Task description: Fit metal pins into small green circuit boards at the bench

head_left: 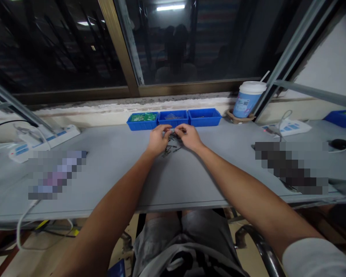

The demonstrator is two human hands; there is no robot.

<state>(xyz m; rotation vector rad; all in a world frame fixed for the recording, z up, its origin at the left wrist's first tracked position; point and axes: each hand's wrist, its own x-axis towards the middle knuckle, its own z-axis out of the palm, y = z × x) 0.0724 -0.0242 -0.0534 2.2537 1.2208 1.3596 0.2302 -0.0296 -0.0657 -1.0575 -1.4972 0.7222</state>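
Observation:
My left hand (158,140) and my right hand (189,136) meet over the grey table, just in front of the blue bins. Both are closed in a pinch, thumbs and fingertips almost touching. Something tiny and pale shows between the fingertips, too small to name. Below and between the hands lies a loose pile of small, thin dark metal pieces (167,151), perhaps screws or pins. The middle blue bin (173,117) stands right behind the fingers, holding clear plastic pieces. To its left, another blue bin (142,125) contains green packets (144,117).
A third blue bin (204,122) stands right of the middle one. Farther right, a lidded blue cup (244,104) with a straw sits in a cardboard holder. Power strips (50,142) lie at both sides; blurred objects flank my arms. A window (187,46) rises behind the table.

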